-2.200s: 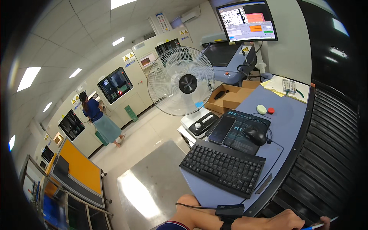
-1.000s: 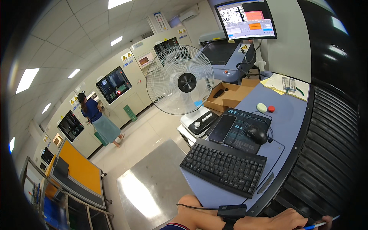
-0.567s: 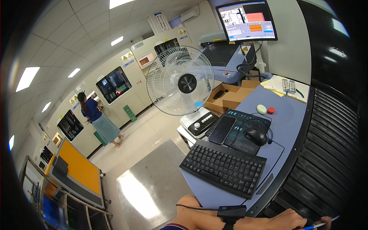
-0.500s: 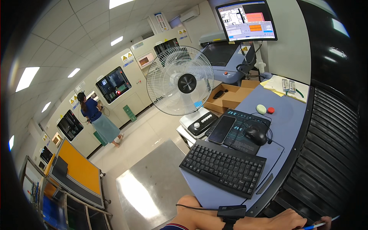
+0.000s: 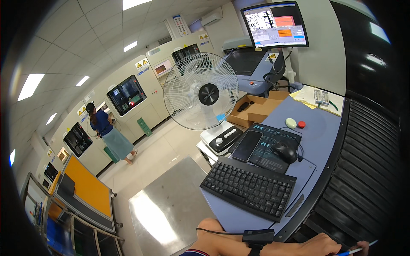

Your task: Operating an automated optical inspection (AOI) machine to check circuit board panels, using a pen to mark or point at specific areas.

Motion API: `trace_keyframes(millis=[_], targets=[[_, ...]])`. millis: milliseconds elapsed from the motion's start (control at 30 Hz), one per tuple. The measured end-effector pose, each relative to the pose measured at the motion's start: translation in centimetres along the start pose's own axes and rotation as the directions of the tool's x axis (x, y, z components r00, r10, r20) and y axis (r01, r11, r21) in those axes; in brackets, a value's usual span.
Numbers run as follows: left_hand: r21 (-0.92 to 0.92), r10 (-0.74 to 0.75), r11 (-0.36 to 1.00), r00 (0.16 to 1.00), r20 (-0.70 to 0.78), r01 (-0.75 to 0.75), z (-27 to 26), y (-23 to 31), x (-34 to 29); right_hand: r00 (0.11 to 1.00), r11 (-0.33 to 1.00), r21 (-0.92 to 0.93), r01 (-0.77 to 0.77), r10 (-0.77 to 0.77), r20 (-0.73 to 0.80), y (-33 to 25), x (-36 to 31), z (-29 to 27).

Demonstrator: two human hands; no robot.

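Observation:
My left forearm crosses the lower edge, with a black device strapped round its wrist and a cable running from it. At its end my left hand is closed near the bottom right, over the edge of the black ribbed surface. What it holds, if anything, is hidden. Close beside it, only a few fingers of my right hand show, bent round a thin blue-and-white pen-like stick. The stick slants along the lower edge, one end passing just below my left hand.
A blue-grey desk carries a black keyboard, a phone, a mouse and red and pale green buttons. Behind stand a fan, an open carton and a monitor. Another person stands by machines.

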State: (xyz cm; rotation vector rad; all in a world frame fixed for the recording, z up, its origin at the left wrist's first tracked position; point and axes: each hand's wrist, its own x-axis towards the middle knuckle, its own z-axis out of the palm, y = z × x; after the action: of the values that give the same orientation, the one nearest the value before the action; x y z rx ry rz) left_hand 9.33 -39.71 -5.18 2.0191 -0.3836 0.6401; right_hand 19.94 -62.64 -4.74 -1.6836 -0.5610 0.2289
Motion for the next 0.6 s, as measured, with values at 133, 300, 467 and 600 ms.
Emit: trace_keyframes(millis=[133, 300, 467, 600], targets=[[0.023, 0.016, 1.0, 1.0, 0.012, -0.016, -0.07, 0.08, -0.02, 1.0, 1.0, -0.018, -0.014, 0.014, -0.009, 0.24, -0.04, -0.21], [0.022, 0.004, 1.0, 1.0, 0.022, -0.005, -0.18, 0.1, -0.06, 1.0, 1.0, 0.012, 0.02, -0.02, 0.008, 0.25, 0.02, -0.01], [0.025, -0.001, 1.0, 1.0, 0.012, 0.001, -0.06, 0.03, -0.02, 0.999, 0.999, -0.01, 0.032, -0.032, 0.008, 0.03, 0.13, 0.09], [0.02, 0.002, 1.0, 1.0, 0.012, -0.002, 0.03, -0.13, 0.01, 1.0, 1.0, -0.012, 0.025, -0.025, 0.007, -0.03, 0.11, 0.05]])
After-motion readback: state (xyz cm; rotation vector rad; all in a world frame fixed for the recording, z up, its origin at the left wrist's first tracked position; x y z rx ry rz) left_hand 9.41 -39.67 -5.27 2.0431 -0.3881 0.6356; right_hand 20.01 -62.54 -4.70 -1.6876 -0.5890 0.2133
